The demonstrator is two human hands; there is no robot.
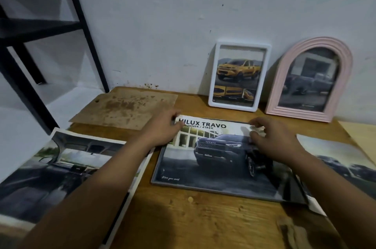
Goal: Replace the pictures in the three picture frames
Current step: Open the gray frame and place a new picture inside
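Here, a left hand [162,130] and right hand [272,142] pinch the far edge of a dark truck print [213,159], fingers closed on its corners, as it lies over a flat frame [293,187] on the wooden surface [183,222]. A skewed print could crease or sit crooked once seated. A stained backing board [126,108] lies just beyond; a white frame [240,73] and pink arched frame [309,79] lean on the scuffed wall [183,14], a black rack [77,14] nearby.
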